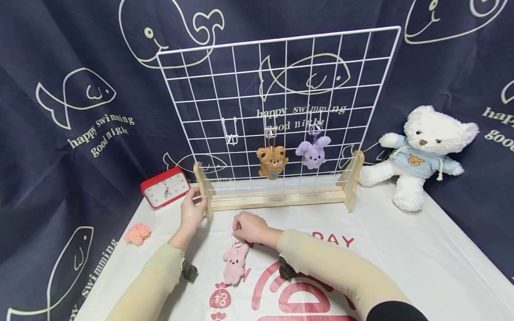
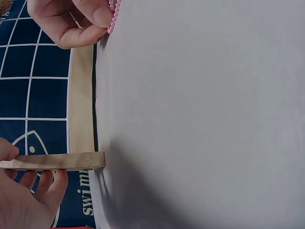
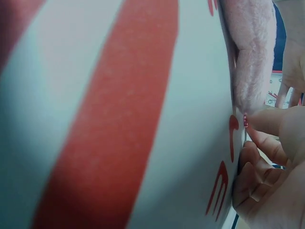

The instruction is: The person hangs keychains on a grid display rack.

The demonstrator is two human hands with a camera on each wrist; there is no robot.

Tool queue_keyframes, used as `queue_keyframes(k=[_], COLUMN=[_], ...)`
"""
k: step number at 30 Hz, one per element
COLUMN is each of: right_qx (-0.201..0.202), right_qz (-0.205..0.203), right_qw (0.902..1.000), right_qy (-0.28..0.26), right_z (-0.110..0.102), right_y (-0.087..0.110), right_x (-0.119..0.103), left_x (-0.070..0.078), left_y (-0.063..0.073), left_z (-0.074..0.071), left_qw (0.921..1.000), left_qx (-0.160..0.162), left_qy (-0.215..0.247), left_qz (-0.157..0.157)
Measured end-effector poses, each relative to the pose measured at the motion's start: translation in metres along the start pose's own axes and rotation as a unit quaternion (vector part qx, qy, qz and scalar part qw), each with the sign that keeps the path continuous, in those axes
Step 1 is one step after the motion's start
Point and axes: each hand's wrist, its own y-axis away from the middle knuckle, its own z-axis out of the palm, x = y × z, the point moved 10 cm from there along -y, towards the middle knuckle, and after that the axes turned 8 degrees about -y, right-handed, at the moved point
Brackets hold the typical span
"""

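Note:
My right hand (image 1: 252,227) pinches the pink bead chain (image 2: 113,21) of a pink plush rabbit keychain (image 1: 234,265) between thumb and fingers. The plush is at the front of the stand, over the white tablecloth. With the thumb on one side and fingers on the other, my left hand (image 1: 192,211) holds the left wooden foot (image 2: 62,161) of the grid stand. On the white wire grid (image 1: 286,80) hang a brown bear keychain (image 1: 272,162) and a purple rabbit keychain (image 1: 313,154). A white hook (image 1: 231,139) to their left bears nothing.
A red clock (image 1: 165,187) stands just left of the stand, with a coral-pink yarn-like bundle (image 1: 137,234) nearer the front. At the right sits a white teddy bear (image 1: 419,156) in a blue top. Behind everything hangs a dark blue printed curtain (image 1: 80,40).

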Motion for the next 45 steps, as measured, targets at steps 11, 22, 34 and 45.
queue_keyframes(k=[11,22,34,45], right_qx=[-0.023,-0.022,-0.015,-0.01], right_qz=[0.007,-0.035,-0.121,-0.156], right_qw=[0.9993,0.9965,0.9815,0.9732], right_qy=[0.03,-0.073,-0.147,-0.169], right_z=[0.004,-0.006,-0.019,-0.034], right_y=[-0.002,0.002,0.007,0.015], right_x=[-0.002,-0.012,-0.031,-0.037], left_x=[0.0,-0.001,0.0,0.001], left_y=[0.0,0.0,0.0,0.001], left_z=[0.0,-0.001,-0.001,0.0], left_qw=[1.0,0.9999,1.0,0.9999], left_qx=[-0.004,-0.007,0.003,0.005], left_qy=[-0.002,-0.002,0.005,0.005], left_qz=[-0.005,-0.01,0.002,0.008])
